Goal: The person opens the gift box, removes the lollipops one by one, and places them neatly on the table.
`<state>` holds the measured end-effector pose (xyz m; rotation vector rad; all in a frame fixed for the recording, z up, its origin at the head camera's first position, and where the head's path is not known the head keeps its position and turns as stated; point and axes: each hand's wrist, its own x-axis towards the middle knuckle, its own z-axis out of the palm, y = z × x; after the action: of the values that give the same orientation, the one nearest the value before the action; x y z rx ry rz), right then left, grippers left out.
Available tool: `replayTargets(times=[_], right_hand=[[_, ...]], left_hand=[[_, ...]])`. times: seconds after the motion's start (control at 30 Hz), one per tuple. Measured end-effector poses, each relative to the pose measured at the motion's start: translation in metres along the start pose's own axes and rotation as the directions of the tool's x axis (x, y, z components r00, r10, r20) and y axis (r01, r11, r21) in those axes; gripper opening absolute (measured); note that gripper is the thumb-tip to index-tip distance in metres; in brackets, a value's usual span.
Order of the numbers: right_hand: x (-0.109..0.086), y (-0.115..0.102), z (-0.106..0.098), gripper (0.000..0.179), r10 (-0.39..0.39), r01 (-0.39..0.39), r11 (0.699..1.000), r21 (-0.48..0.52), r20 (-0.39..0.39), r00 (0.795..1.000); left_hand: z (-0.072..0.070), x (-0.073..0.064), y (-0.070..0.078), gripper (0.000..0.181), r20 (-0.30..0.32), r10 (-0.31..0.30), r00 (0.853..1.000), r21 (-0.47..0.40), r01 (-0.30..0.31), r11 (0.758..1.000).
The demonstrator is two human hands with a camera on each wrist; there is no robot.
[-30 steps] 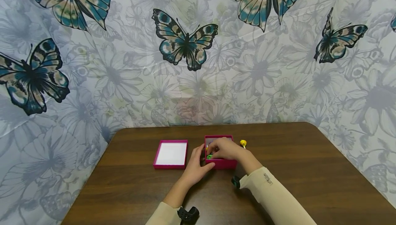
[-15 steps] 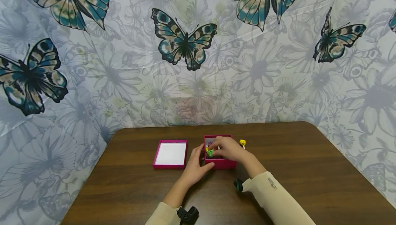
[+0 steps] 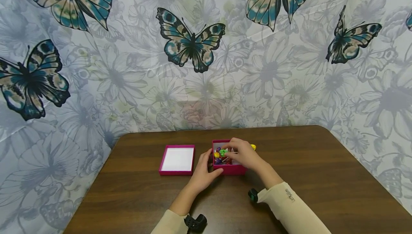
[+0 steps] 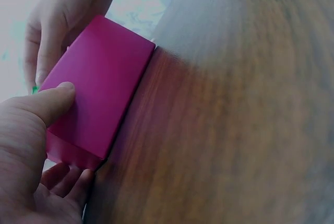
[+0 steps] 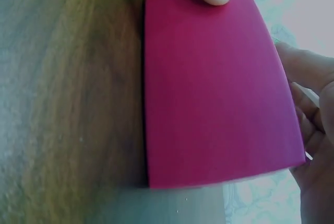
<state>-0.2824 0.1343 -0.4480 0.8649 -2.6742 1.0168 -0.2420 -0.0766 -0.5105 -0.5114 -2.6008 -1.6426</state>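
The right hand (image 3: pixel 244 152) pinches a small, green-wrapped sweet (image 3: pixel 223 152), shifted back from the near corner within the open, magenta, rectangular box (image 3: pixel 229 170) — apparently separated from the multicoloured wrapped sweets (image 3: pixel 217 161). The left hand (image 3: pixel 202 173) grips the box — contents visible from the head, hidden in the right wrist view.

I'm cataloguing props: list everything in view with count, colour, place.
Table: one, brown, foreground
Box: one, pink, on table
Lid: one, pink-and-white, left of box
Green sweet: one, green, at box opening
Other sweets: several, mixed colours, in box
Yellow sweet: one, partly hidden, right of box
Backdrop: one, pale grey with butterflies, behind table
Sleeves: two, cream, lower frame
Wristbands: two, black, beside sleeves
Left hand: one, bare, gripping box
Right hand: one, bare, pinching green sweet
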Motion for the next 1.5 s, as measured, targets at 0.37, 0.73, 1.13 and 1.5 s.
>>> replayTargets(times=[0.37, 0.73, 1.13, 1.5], right_hand=[[-0.009, 0.014, -0.007, 0.018, 0.039, -0.023, 0.998, 0.062, -0.266, 0.963], [-0.023, 0.036, -0.015, 0.018, 0.165, -0.115, 0.982, 0.150, -0.381, 0.910], [-0.037, 0.062, -0.029, 0.018, 0.320, -0.263, 0.947, 0.186, -0.450, 0.834], [-0.049, 0.087, -0.031, 0.023, 0.531, -0.441, 0.848, 0.294, -0.472, 0.704]], left_hand=[[0.001, 0.000, 0.000, 0.086, -0.006, -0.003, 1.000, 0.010, 0.003, 1.000], [0.002, 0.000, 0.001, 0.086, -0.008, -0.020, 1.000, 0.014, 0.021, 1.000], [0.002, 0.001, 0.001, 0.086, -0.022, -0.016, 1.000, 0.009, 0.017, 1.000], [0.002, 0.000, 0.001, 0.086, -0.023, -0.026, 0.999, 0.026, 0.027, 0.999]])
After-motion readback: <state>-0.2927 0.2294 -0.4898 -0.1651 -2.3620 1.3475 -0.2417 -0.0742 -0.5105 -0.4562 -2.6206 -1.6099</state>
